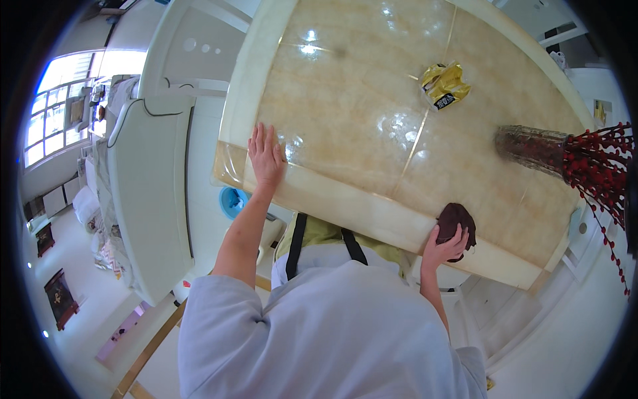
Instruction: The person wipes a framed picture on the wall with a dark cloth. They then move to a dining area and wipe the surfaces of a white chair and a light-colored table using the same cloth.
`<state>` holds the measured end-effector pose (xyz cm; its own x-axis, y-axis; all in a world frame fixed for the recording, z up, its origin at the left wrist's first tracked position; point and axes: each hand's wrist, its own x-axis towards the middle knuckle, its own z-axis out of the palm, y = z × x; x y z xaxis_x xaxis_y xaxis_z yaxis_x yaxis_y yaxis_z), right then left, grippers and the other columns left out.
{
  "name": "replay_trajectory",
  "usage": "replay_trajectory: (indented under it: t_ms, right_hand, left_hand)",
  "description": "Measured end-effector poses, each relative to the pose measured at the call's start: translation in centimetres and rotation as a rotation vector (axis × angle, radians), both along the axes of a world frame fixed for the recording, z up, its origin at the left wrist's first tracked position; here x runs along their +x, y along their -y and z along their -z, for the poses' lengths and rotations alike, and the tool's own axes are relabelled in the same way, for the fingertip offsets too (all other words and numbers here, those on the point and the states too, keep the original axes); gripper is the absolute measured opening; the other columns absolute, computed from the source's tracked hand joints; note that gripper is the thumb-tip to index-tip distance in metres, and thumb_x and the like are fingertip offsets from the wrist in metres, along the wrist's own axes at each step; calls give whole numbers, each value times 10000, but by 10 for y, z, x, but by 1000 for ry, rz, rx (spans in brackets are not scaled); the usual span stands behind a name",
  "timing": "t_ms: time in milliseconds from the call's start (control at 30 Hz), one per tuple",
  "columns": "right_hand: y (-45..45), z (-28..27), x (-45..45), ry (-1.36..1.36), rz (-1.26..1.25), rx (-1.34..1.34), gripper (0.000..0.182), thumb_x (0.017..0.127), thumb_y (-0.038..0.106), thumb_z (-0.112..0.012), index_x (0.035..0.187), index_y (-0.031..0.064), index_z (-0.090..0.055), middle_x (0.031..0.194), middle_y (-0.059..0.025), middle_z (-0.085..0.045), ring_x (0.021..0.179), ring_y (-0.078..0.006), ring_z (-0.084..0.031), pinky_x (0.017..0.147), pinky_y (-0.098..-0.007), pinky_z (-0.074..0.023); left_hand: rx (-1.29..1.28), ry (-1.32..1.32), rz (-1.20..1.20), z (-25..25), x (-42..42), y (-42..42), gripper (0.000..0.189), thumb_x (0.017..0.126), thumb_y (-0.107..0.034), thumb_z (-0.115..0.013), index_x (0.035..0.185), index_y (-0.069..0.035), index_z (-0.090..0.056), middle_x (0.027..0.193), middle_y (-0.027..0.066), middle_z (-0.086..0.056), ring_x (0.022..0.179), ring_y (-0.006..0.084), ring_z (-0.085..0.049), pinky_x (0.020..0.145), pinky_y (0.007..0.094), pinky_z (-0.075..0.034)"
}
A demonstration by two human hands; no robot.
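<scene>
My left hand (267, 158) rests palm down on the left corner area of a glossy beige table (344, 129), its thumb spread away from the fingers and nothing in it. A clear sheet seems to cover the tabletop at that corner. Towards the table's right front edge, my right hand (449, 245) presses on a bunched dark maroon cloth (455, 219), with the fingers spread over its near side. The cloth lies partly on the pale border and partly on the darker stone. Its underside is hidden.
A crumpled gold plastic packet (445, 86) lies at the far middle of the table. To the right is a vase (531, 149) holding red berry branches (595, 164). A blue bin (233, 201) stands below the left corner. A white sofa (152, 199) is further left.
</scene>
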<state>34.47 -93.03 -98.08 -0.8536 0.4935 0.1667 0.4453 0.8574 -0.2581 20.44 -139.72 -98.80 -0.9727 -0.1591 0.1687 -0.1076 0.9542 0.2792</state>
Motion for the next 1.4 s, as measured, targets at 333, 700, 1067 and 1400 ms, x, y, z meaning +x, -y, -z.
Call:
replay_trajectory:
  t_ms: [333,700,1067,1400]
  right_hand:
    - [37,3,-12,-126,179,30,523,805,276,-721,1270,99,-558,1296,-172,-545,1218,-375,-474,1016,-515,-349]
    - [300,21,-37,-172,268,-12,516,744,244,-730,1232,161,-583,1281,-120,-527,1209,-338,-455,987,-501,-334]
    - [376,22,-55,-164,362,41,560,687,244,-793,1204,200,-583,1246,-83,-525,1209,-297,-447,962,-513,-321]
    - [376,26,-56,-246,447,3,509,667,262,-800,1138,224,-611,1192,-53,-535,1192,-283,-460,950,-527,-346]
  left_hand:
    - [45,25,75,3,-2,18,498,994,-251,-412,1470,-105,-417,1561,177,-298,1451,360,-243,1183,512,-154]
    - [481,187,840,-30,14,100,619,938,-177,-543,1500,-53,-314,1583,240,-173,1462,439,-153,1166,600,-106]
    - [218,212,1155,9,9,160,623,912,-197,-559,1486,-79,-345,1571,191,-248,1459,373,-216,1170,578,-154]
    - [280,145,1192,17,15,155,539,961,-178,-440,1474,-40,-357,1537,203,-322,1428,376,-291,1171,568,-149]
